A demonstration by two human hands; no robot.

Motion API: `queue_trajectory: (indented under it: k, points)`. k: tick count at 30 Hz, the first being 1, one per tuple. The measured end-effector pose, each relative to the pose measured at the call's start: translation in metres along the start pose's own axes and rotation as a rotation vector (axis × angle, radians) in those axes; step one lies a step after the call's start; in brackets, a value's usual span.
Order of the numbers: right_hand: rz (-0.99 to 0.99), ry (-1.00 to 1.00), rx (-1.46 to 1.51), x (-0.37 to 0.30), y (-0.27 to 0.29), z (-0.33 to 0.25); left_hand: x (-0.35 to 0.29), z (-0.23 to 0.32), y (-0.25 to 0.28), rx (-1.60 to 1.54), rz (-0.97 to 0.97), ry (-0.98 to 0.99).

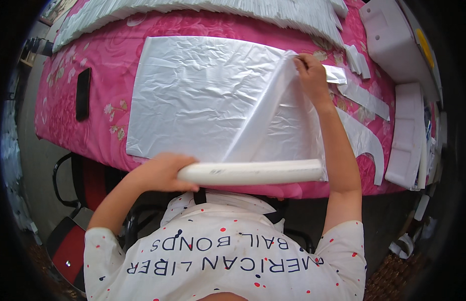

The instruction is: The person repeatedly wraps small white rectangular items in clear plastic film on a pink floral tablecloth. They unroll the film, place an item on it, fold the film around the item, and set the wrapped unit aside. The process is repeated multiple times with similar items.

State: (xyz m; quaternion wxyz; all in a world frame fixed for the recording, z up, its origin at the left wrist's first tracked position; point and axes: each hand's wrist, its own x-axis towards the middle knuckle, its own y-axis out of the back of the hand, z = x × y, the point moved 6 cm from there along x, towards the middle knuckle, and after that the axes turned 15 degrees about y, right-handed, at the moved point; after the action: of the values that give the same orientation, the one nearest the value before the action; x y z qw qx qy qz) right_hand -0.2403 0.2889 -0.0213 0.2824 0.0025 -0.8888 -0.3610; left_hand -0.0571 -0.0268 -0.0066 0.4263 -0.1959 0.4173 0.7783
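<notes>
My left hand (pixel 165 171), slightly blurred, is closed round the left end of a white plastic pipe (pixel 253 172). The pipe lies crosswise over the near edge of a silvery-white plastic sheet (pixel 193 95), close to my body. At the sheet's far right corner, my right hand (pixel 312 78) pinches the film between thumb and fingers. A diagonal fold runs from that pinch down toward the pipe. The rest of the sheet is spread flat and wrinkled on the pink flowered tablecloth (pixel 100 138).
Long stacks of folded white sheets (pixel 203 7) line the far side. A black phone (pixel 83 94) rests at left. Silvery strips (pixel 363 100) and a curved offcut (pixel 361 138) lie right of the sheet, before white foam boxes (pixel 406 135). Red-and-black chairs (pixel 67 251) stand lower left.
</notes>
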Motion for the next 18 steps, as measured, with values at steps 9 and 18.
queue_trajectory:
  k: [9,18]
  points:
    - [-0.128,-0.102,0.123,0.008,-0.024,-0.013,0.041,0.07,-0.003,0.558,0.617,-0.648]
    - [-0.186,-0.411,0.333,0.012,-0.026,0.004,0.056,0.058,-0.064,0.64,0.317,-0.61]
